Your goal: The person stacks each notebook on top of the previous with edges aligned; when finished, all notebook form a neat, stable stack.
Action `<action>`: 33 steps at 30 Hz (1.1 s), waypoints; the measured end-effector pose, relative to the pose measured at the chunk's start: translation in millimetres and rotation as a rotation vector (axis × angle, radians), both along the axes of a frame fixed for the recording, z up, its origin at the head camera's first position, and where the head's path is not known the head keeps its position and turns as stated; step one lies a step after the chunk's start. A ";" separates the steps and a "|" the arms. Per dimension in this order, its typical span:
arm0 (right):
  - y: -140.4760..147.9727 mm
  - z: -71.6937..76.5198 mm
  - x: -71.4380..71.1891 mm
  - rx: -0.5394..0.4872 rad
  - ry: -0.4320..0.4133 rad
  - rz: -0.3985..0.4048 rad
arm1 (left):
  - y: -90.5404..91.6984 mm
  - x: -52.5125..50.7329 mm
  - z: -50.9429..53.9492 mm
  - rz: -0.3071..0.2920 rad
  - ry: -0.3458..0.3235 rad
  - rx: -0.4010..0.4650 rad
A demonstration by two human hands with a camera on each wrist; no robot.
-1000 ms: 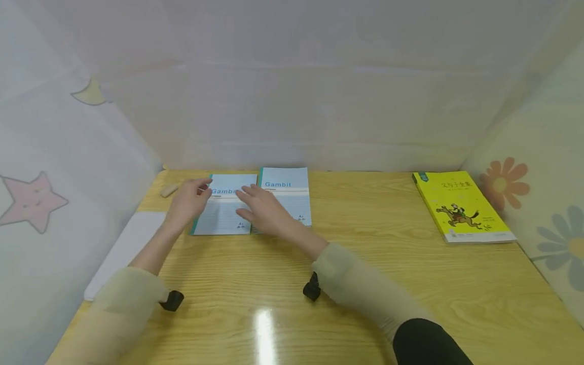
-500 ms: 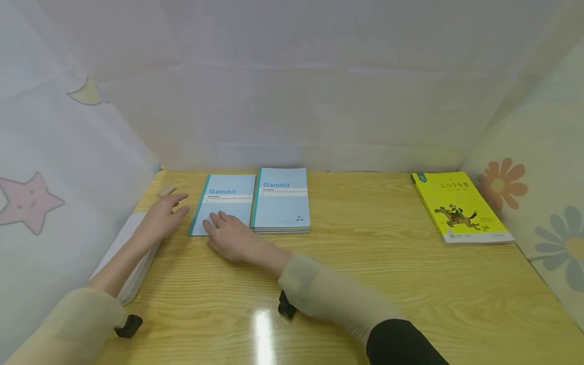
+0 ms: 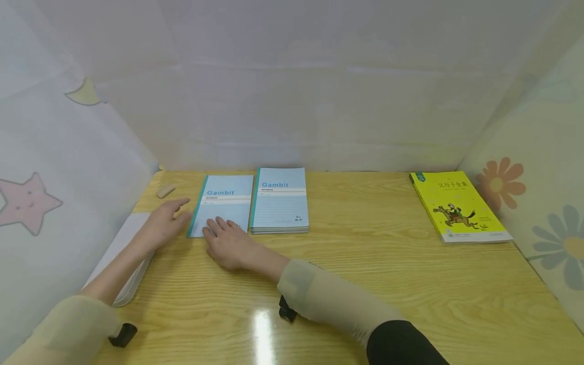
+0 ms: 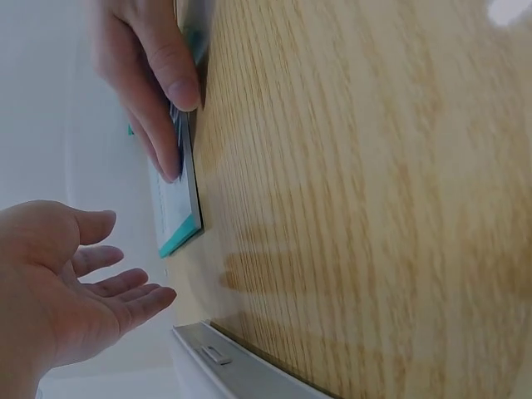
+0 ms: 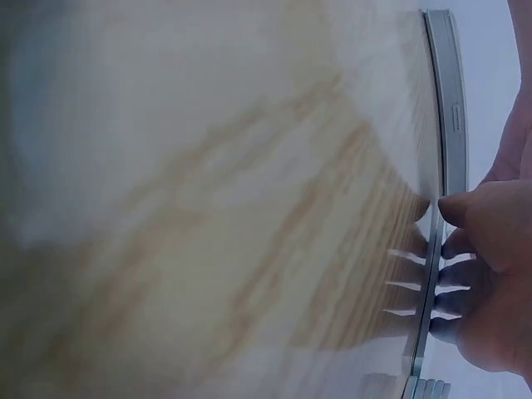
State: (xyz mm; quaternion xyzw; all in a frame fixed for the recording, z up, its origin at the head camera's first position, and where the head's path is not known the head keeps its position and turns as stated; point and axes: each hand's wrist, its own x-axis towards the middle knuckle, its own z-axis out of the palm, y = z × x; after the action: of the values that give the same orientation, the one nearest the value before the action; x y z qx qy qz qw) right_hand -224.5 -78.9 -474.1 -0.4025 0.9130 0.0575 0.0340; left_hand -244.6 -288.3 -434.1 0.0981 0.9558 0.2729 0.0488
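A light blue "Gambit" notebook (image 3: 223,203) with a teal spine lies flat at the back left. My right hand (image 3: 230,247) rests at its near edge, fingers over the lower cover; in the left wrist view the right thumb (image 4: 183,93) is at that edge. Just right of it lies a stack of matching notebooks (image 3: 280,205). My left hand (image 3: 163,223), fingers loosely extended, hovers left of the notebook's spine, apart from it, with its palm (image 4: 58,316) holding nothing. Below the left forearm lies a flat white case (image 3: 130,289), partly hidden.
A small beige block (image 3: 166,190) lies near the back left corner. A yellow book (image 3: 458,203) with a horse picture lies at the far right. Pale printed cloth walls (image 3: 292,116) rise behind and beside the wooden table (image 3: 365,274).
Both hands have moved left and nearer, off the upper notebooks. The right hand has come down on the left notebook's near edge; the left hand has drawn back beside its spine.
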 end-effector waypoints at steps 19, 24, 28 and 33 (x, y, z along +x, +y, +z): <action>1.9 16.9 47.5 0.115 -0.091 0.021 | 5.8 16.7 6.3 0.003 -0.073 -0.093; 0.8 21.2 59.1 0.118 -0.169 0.013 | 7.0 22.2 7.0 0.000 -0.076 -0.119; 7.8 21.6 59.9 -0.053 -0.223 -0.020 | 9.8 26.3 5.7 -0.001 -0.076 -0.127; 32.5 22.7 54.0 -0.478 -0.283 -0.110 | 11.5 30.8 6.6 -0.001 -0.086 -0.146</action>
State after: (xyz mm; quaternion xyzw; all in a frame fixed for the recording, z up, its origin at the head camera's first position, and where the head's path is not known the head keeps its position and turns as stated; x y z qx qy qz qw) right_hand -170.5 -46.4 -451.4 -0.3529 0.9073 -0.2183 0.0681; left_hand -213.8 -276.8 -427.5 0.0830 0.9702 0.2062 0.0969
